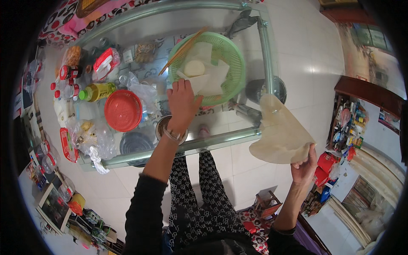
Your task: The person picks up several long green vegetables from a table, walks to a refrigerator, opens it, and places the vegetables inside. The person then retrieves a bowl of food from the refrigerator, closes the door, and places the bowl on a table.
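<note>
A thin beige mesh cloth [280,134] hangs from my right hand [304,164], pinched at its lower right corner, beyond the right end of the glass table. My left hand [185,100] reaches over the near left rim of a green plastic basket [239,63], its fingertips at a thin white sheet [199,83]; whether they grip it is unclear. Inside the basket lie more white sheets and a pale round piece [194,68]. Wooden chopsticks [183,51] rest across the basket's left rim. Under my left wrist, a round bowl [163,127] is partly hidden.
The glass table [220,138] also bears a red plastic basket [123,110], a bottle of yellow-green liquid [98,91], plastic bags [95,138], jars and a tissue pack [106,63]. A small wooden stool [268,204] stands on the floor at the lower right.
</note>
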Available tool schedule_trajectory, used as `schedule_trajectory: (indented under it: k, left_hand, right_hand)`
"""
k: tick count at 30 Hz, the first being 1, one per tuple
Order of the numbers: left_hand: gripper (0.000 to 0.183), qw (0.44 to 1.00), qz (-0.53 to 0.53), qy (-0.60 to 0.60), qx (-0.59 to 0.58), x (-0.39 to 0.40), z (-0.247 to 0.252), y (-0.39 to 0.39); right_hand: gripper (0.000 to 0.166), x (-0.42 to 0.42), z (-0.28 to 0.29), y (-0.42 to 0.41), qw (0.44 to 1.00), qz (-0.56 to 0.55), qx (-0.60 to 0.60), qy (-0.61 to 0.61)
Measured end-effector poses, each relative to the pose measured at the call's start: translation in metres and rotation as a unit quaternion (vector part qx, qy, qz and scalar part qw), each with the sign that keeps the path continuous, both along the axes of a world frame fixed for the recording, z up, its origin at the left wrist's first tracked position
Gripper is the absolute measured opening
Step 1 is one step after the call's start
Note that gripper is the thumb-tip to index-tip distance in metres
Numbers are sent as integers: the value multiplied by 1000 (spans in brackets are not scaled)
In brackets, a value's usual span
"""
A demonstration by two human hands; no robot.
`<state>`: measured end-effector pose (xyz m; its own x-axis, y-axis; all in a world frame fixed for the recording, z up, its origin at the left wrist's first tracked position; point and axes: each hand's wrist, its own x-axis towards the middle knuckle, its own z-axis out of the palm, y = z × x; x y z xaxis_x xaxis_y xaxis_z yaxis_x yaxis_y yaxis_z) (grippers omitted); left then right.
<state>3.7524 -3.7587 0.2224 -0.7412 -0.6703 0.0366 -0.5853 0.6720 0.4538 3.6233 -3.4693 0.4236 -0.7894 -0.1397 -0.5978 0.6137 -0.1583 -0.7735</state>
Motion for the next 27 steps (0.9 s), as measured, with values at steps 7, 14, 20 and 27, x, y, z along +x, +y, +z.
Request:
schedule_trajectory:
  k: [7,14,20,27]
  left_hand:
    - [16,991,-53,-113,-45,-24,-26,-8]
    - [12,983,-29,139,115,-20,33,8]
    - [14,967,-52,216,126,-24,71,14]
    - [12,955,-87,245,144,-44,148,1]
  right_hand:
    - [18,5,8,13,999,-21,-18,-20]
    - [20,10,3,22,998,-4,-48,-34]
    - [22,14,9,19,999,28,-42,-21]
    - [22,22,12,21,998,6,-54,-28]
